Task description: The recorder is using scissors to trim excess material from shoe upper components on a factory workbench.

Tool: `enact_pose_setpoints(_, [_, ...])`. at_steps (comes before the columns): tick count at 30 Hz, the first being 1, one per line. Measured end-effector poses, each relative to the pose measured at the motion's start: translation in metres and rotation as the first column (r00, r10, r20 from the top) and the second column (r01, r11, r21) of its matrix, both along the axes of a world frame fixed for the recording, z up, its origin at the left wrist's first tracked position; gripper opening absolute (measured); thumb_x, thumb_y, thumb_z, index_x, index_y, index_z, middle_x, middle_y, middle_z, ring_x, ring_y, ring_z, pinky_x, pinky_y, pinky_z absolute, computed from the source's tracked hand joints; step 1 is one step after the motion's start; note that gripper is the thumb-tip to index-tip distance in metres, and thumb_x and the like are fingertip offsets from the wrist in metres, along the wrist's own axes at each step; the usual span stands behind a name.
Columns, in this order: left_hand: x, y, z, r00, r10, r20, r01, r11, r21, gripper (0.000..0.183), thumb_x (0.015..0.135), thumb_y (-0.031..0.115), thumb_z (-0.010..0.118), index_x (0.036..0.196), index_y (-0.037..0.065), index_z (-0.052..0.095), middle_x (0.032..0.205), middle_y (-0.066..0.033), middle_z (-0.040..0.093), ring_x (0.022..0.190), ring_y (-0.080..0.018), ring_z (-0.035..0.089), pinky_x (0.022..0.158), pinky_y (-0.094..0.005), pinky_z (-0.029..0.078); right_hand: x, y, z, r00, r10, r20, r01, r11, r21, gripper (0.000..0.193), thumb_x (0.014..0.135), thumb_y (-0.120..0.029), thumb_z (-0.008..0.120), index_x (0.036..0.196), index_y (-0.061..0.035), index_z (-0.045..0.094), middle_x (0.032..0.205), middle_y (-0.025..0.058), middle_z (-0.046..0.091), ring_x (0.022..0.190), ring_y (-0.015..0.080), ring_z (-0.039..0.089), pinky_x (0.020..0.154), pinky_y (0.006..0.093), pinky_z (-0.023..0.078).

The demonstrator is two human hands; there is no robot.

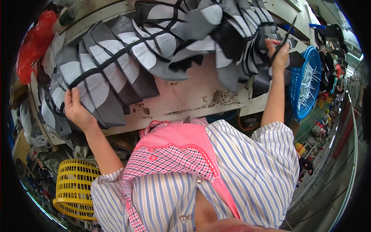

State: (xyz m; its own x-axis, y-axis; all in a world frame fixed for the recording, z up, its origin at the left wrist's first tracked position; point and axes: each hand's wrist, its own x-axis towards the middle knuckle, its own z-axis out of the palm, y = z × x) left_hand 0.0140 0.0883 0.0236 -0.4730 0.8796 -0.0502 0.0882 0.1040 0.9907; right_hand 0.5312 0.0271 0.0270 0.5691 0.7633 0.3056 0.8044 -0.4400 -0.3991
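Observation:
A long chain of grey and black cut pieces (pixel 106 87) with pale rounded patches, joined by a black band (pixel 116 55), stretches across the table. At its left end, my left hand (pixel 79 110) pinches the edge of a piece near the band, fingers on top. My right hand (pixel 279 54) is raised at the right end of the chain, beside a bunch of overlapping pieces (pixel 249 42). Its fingers are closed around a slim dark pointed tool (pixel 286 36), tip up and away; whether it is a pair of scissors I cannot tell.
The worn white table (pixel 185 96) has brown scuffs. A blue basket (pixel 295 85) of white strips hangs at its right edge. Low on the left is a yellow basket (pixel 75 185); a red plastic bag (pixel 34 46) sits far left. Other people appear far off at right.

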Motion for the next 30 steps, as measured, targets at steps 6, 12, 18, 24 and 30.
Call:
enact_pose_setpoints(6, [0.029, -0.031, -0.012, 0.963, -0.194, -0.187, 0.2, 0.98, 0.01, 0.021, 0.079, 0.006, 0.055, 0.096, -0.006, 0.055, 0.085, -0.0021, 0.055, 0.077, -0.0073, 0.048, 0.071, -0.018, 0.037, -0.163, 0.005, -0.021, 0.918, 0.396, 0.029, -0.396, 0.906, 0.15, 0.051, 0.059, -0.03, 0.074, 0.094, -0.0033, 0.049, 0.075, 0.0088, 0.053, 0.059, 0.0212, 0.049, 0.056, 0.03, 0.04])
enact_pose_setpoints(12, [0.015, -0.016, -0.015, 0.999, -0.032, 0.029, 0.033, 0.999, -0.043, 0.021, 0.08, 0.006, 0.054, 0.095, -0.007, 0.055, 0.083, -0.0022, 0.056, 0.072, -0.0062, 0.048, 0.068, -0.0175, 0.037, -0.211, 0.033, -0.051, 0.726, 0.589, -0.355, -0.686, 0.661, -0.304, 0.055, 0.066, -0.028, 0.066, 0.107, -0.0042, 0.037, 0.074, 0.0124, 0.059, 0.066, 0.0328, 0.057, 0.058, 0.0398, 0.044])
enact_pose_setpoints(18, [-0.044, -0.019, -0.056, 0.974, 0.184, 0.129, -0.179, 0.982, -0.053, 0.02, 0.079, 0.007, 0.055, 0.093, -0.006, 0.055, 0.081, -0.0029, 0.056, 0.073, -0.0089, 0.05, 0.068, -0.0188, 0.038, -0.1, 0.0, -0.044, 0.824, 0.537, -0.18, -0.554, 0.698, -0.455, 0.041, 0.054, -0.012, 0.062, 0.091, -0.0042, 0.046, 0.077, 0.0105, 0.06, 0.067, 0.0315, 0.058, 0.058, 0.037, 0.046])
enact_pose_setpoints(24, [0.012, -0.02, -0.049, 0.993, 0.042, 0.114, -0.033, 0.996, -0.082, 0.023, 0.076, 0.004, 0.058, 0.096, -0.008, 0.054, 0.087, -0.006, 0.057, 0.077, -0.0092, 0.051, 0.071, -0.0211, 0.04, 0.084, -0.016, -0.001, 0.889, 0.314, 0.332, 0.077, 0.615, -0.785, 0.047, 0.061, -0.013, 0.06, 0.106, -0.0072, 0.05, 0.089, 0.0173, 0.058, 0.083, 0.0311, 0.056, 0.072, 0.0376, 0.045])
enact_pose_setpoints(30, [0.031, -0.06, -0.072, 0.989, -0.142, -0.042, 0.13, 0.968, -0.216, 0.023, 0.077, 0.006, 0.058, 0.097, -0.004, 0.056, 0.084, -0.0006, 0.056, 0.075, -0.0063, 0.05, 0.069, -0.0179, 0.039, -0.025, -0.007, 0.03, 0.918, 0.384, 0.101, -0.168, 0.606, -0.777, 0.047, 0.061, -0.02, 0.063, 0.106, -0.0149, 0.051, 0.087, 0.0131, 0.059, 0.082, 0.0284, 0.057, 0.07, 0.0349, 0.045])
